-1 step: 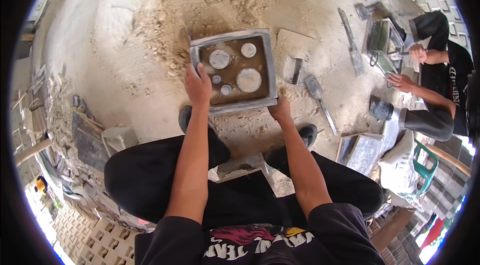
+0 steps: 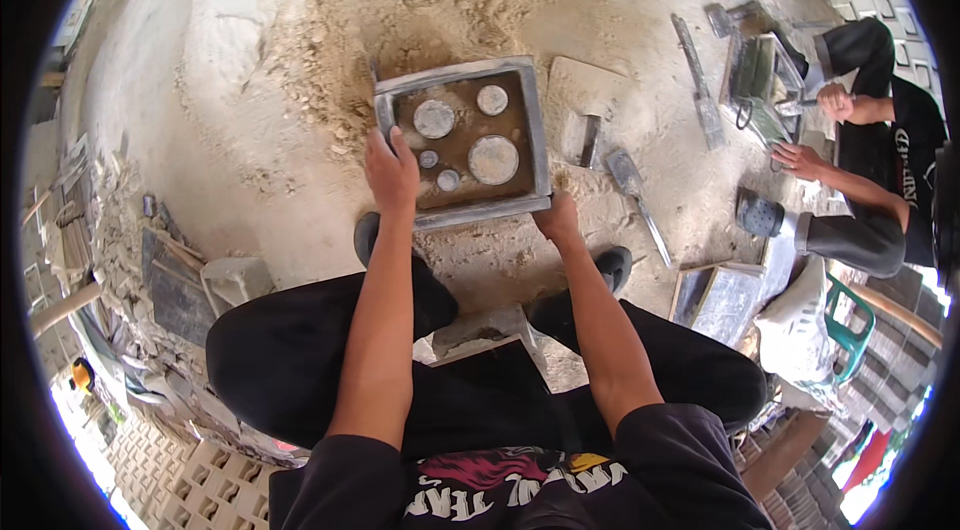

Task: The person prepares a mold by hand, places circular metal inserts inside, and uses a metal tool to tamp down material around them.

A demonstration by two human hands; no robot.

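Your left hand (image 2: 392, 173) and right hand (image 2: 557, 221) each grip, fingers curled, the square grey metal mould (image 2: 463, 138); sand pile (image 2: 420, 0) lies beyond.

The ground (image 2: 250, 160) is pale, dusty concrete with a broad heap of loose sand (image 2: 420, 0) spread over its middle. On the near edge of the sand sits a square metal mould (image 2: 462, 138) with 5 round grey discs inside, and just to its right lie a flat square board (image 2: 585, 90), a trowel (image 2: 632, 185) and a long straight bar (image 2: 697, 80). Stacked slabs and rubble (image 2: 170, 280) lie at the left, another square mould (image 2: 722, 298) rests at the lower right, and patterned blocks (image 2: 170, 470) line the lower left.
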